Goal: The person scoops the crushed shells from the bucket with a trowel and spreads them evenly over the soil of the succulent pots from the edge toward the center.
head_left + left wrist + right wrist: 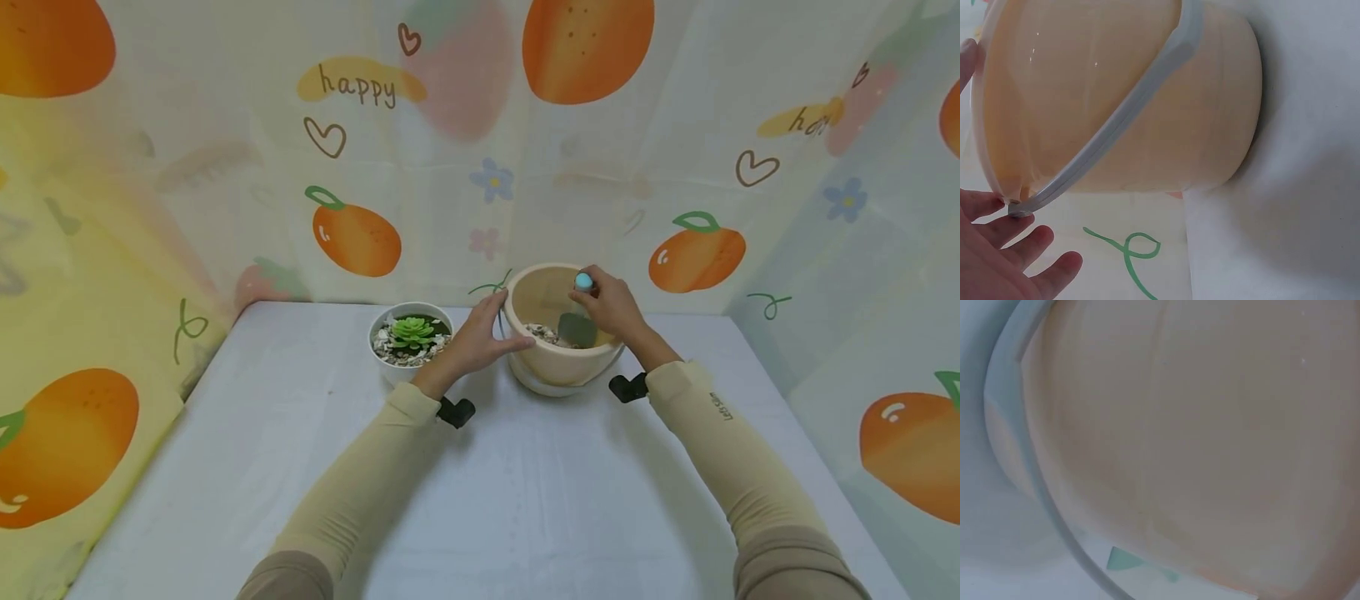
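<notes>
A cream bucket [566, 363] with a grey handle [1113, 128] stands at the back of the table, with small stones [542, 333] on its bottom. My left hand [480, 337] rests on the bucket's left rim, thumb and fingers spread along it. In the left wrist view those fingers are fairly straight, touching near the handle's joint. Over the bucket's right side, my right hand [613, 307] grips a small shovel [577, 331] by its handle, whose light-blue end shows. Its dark grey-green blade points down inside the bucket. The right wrist view shows only the bucket's outside, not the fingers.
Left of the bucket stands a white pot [387, 367] with a green succulent [412, 332] and pebbles around it. A white cloth [525, 500] covers the table. A fruit-printed curtain [442, 225] hangs close behind the bucket and pot.
</notes>
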Available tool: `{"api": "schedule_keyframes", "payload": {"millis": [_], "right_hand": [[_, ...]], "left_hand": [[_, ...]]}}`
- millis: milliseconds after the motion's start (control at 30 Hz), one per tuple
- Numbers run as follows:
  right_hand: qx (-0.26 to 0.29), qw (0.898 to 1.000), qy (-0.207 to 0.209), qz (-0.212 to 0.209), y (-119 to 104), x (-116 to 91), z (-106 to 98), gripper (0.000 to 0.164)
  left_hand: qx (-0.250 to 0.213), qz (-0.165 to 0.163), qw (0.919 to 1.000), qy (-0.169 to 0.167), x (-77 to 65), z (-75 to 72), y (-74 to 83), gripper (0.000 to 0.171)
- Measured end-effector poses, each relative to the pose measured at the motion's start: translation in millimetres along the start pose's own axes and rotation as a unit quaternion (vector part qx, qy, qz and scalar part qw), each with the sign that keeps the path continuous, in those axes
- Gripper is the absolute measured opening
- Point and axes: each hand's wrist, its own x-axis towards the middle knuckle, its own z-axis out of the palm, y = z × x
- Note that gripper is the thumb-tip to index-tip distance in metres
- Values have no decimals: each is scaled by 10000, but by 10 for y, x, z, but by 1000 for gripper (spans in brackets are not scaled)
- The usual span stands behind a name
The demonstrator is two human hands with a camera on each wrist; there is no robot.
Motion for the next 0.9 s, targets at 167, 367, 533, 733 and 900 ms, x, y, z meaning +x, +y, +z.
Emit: {"api": "schedule_keyframes", "payload": {"millis": [167,367,533,733,900], "right_hand": [[-118,9996,-251,-111,-37,15,-5,31],[-329,9985,-419,-144,-157,16,9,31],[-561,9980,-277,-11,-232,22,48,34],[-299,9990,-50,339,-225,57,119,31],[104,9958,-22,912,-257,100,162,31]], "left_hand": [[-77,-51,10000,-32,6,12,-12,100],[-91,-128,9999,-63,6,19,-10,100],[177,-103,9998,-4,7,17,-6,103],[368,-78,9993,22,-8,30,5,108],[378,-46,9993,14,-7,30,2,107]]}}
